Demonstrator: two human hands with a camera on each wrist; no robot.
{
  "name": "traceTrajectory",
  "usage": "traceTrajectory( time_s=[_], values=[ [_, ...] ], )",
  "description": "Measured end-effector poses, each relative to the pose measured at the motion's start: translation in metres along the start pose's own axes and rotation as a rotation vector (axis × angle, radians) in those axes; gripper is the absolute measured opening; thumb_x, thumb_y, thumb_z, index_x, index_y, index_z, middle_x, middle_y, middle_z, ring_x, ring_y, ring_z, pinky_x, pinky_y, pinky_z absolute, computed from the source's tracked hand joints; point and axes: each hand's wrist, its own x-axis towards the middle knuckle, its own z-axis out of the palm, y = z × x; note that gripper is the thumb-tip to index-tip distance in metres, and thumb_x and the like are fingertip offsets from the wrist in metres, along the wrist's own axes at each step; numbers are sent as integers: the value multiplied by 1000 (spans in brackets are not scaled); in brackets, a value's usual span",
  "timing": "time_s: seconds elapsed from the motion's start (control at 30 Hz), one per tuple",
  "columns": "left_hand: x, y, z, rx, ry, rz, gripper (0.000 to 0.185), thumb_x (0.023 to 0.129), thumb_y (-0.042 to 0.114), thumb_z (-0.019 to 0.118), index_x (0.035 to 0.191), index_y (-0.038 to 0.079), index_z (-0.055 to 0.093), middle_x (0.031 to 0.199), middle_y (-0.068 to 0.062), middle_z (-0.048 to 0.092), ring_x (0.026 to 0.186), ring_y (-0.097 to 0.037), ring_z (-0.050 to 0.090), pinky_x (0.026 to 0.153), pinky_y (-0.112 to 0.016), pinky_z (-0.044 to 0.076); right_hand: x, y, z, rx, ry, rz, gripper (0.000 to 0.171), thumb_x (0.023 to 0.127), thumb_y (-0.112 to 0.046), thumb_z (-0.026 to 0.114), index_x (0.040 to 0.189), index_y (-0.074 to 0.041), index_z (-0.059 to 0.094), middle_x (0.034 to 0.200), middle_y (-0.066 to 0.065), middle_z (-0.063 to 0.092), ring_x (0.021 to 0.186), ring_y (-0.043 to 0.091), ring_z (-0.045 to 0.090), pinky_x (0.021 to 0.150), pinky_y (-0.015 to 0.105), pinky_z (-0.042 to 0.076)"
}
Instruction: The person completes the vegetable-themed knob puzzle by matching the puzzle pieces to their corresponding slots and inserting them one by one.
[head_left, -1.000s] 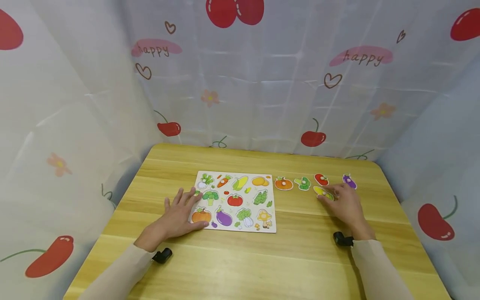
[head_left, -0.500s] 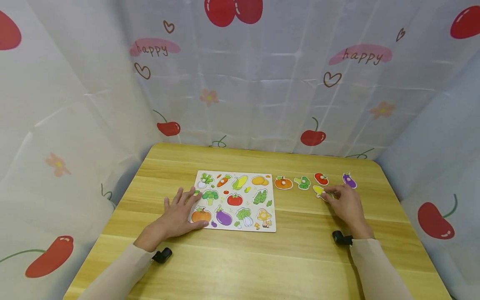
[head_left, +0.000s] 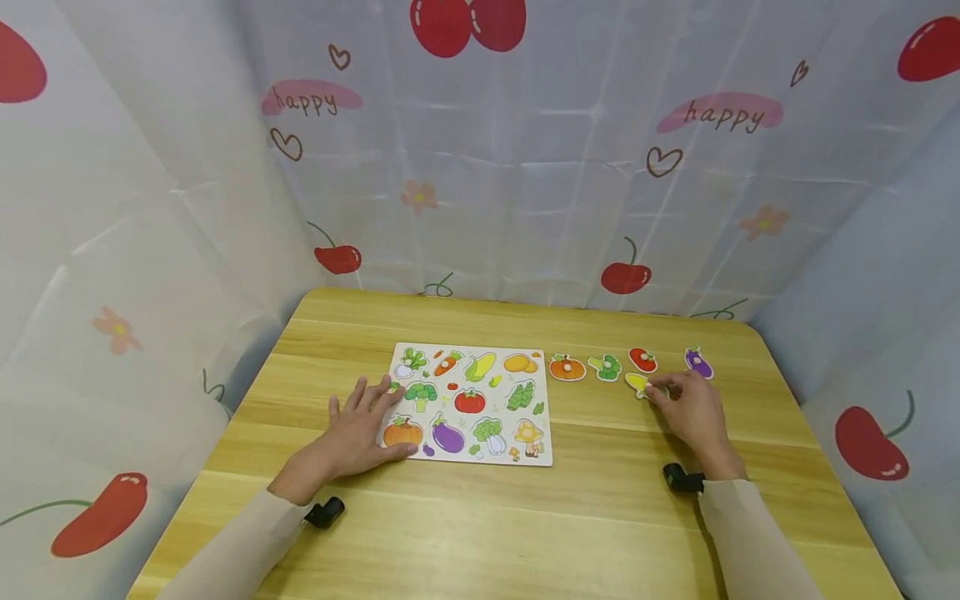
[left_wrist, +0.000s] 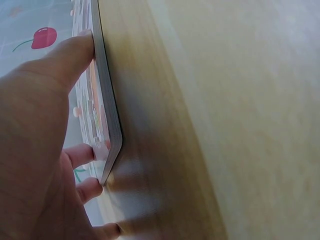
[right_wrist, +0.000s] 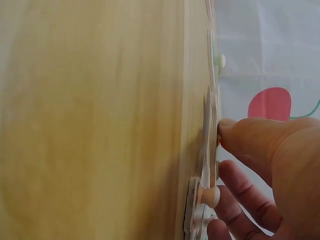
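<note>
Resting flat with straight, spread fingers, the left hand (head_left: 358, 433) presses the puzzle board (head_left: 472, 402) at its left edge on the desk (head_left: 480, 517). Right of the board, the right hand (head_left: 693, 412) pinches the yellow corn piece (head_left: 638, 383).

bench (head_left: 525, 517): pale wood, visible grain, smooth with a soft sheen
puzzle board (head_left: 472, 402): flat wood, glossy printed face, plain grey edge
corn piece (head_left: 637, 383): thin wood, glossy print, smooth round knob
backdrop (head_left: 525, 183): thin creased cloth, matt, printed
</note>
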Motion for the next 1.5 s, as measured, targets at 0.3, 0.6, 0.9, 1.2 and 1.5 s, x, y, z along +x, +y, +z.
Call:
traceTrajectory(
  time_s=[0.3, 0.6, 0.9, 1.2, 1.5],
  values=[
    [0, 1, 1, 3, 3, -1, 107, 101, 71, 81, 183, 14, 40, 192, -22, 29, 178, -65, 16, 123, -104, 13, -1, -5, 0, 14, 2, 3, 22, 109, -18, 84, 119, 1, 88, 124, 30, 76, 116, 53, 76, 98, 71, 58],
    [1, 0, 2, 10, 13, 12, 107, 101, 71, 81, 182, 13, 41, 191, -23, 31, 176, -66, 19, 121, -104, 16, -2, -16, 0, 30, 16, -30, 23, 108, -17, 85, 121, 2, 87, 121, 29, 74, 111, 49, 76, 91, 62, 61],
    [1, -1, 2, 12, 12, 5, 106, 101, 71, 81, 182, 13, 42, 191, -23, 31, 177, -65, 18, 122, -104, 15, 1, -25, 5, 48, 23, -58, 19, 110, -15, 83, 120, 0, 88, 132, 34, 73, 113, 50, 76, 97, 70, 63],
    [0, 1, 0, 13, -1, 3, 108, 101, 72, 80, 182, 13, 41, 192, -22, 30, 177, -66, 18, 121, -105, 15, 3, -39, 7, 87, -7, -66, 19, 111, -16, 82, 122, -3, 89, 133, 32, 72, 118, 50, 75, 101, 69, 61],
    [0, 1, 0, 11, 4, 7, 107, 101, 72, 80, 182, 13, 41, 192, -23, 30, 177, -66, 18, 121, -105, 14, 7, -50, 14, 126, 22, -161, 11, 105, -9, 87, 112, -1, 89, 125, 25, 81, 115, 47, 78, 99, 66, 64]
  ],
)
